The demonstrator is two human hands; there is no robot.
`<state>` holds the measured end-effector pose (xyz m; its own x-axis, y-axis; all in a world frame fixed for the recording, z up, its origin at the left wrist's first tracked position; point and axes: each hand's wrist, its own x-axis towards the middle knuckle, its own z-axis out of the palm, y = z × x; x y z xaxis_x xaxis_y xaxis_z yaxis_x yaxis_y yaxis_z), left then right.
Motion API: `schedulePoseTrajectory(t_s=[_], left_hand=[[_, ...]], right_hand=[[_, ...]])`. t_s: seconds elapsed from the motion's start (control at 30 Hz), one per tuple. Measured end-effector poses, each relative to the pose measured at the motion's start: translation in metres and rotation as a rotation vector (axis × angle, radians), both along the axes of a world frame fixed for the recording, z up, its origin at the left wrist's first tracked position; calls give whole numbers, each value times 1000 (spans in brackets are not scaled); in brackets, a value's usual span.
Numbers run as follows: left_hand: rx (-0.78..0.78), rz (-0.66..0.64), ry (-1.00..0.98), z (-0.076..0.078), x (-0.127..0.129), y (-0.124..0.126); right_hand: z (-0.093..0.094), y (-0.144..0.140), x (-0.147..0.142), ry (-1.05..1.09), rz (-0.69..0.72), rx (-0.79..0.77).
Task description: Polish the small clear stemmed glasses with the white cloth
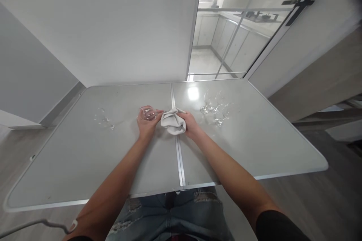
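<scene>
My left hand (146, 126) is wrapped round the bowl of a clear wine glass (149, 114), which lies tilted on its side above the table. The stem end of the glass points right, into a white cloth (173, 121). Bunched in my right hand (191, 123), the cloth covers the far end of the glass, so its foot is hidden. Both hands are close together near the table's middle seam.
Several clear wine glasses (219, 122) stand together on the right half of the grey folding table (254, 147). Another clear glass (104, 119) is on the left half. A white wall (127, 30) and a glazed door (226, 37) border the far edge.
</scene>
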<state>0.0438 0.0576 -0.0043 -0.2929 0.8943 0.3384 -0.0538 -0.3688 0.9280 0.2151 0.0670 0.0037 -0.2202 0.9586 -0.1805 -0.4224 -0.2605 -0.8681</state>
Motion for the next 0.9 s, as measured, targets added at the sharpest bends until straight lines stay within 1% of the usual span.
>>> schedulePoseTrajectory(t_s=[0.1,0.17,0.23,0.33,0.43,0.5,0.53,0.6,0.67,0.77,0.9], left_hand=[[-4,26,0,-1,0,2],[1,41,8,-1,-1,2],[-4,35,24,-2,0,2],[-35,0,58,-3,0,1],[-98,32,175,-5,-1,0],[-164,70,281,-6,-2,1],[-195,70,311,-6,-3,1],[-232,23,319,-6,-3,1],[-235,-28,310,-7,-1,1],[-232,-88,358,-9,3,-2],[-226,-180,395,-13,8,-6]], right_hand=[[0,1,2,-205,-153,201],[0,2,6,-343,-208,325],[2,1,9,-427,-192,377],[4,-5,8,-557,-103,462],[6,-16,0,-834,-71,681],[5,-22,-7,-1042,-82,774],[4,-23,-10,-1128,-90,781],[1,-23,-13,-1253,-95,742],[-3,-20,-15,-1332,-77,710],[-7,-16,-13,-1445,-36,687],[-6,-16,-10,-1554,-4,644]])
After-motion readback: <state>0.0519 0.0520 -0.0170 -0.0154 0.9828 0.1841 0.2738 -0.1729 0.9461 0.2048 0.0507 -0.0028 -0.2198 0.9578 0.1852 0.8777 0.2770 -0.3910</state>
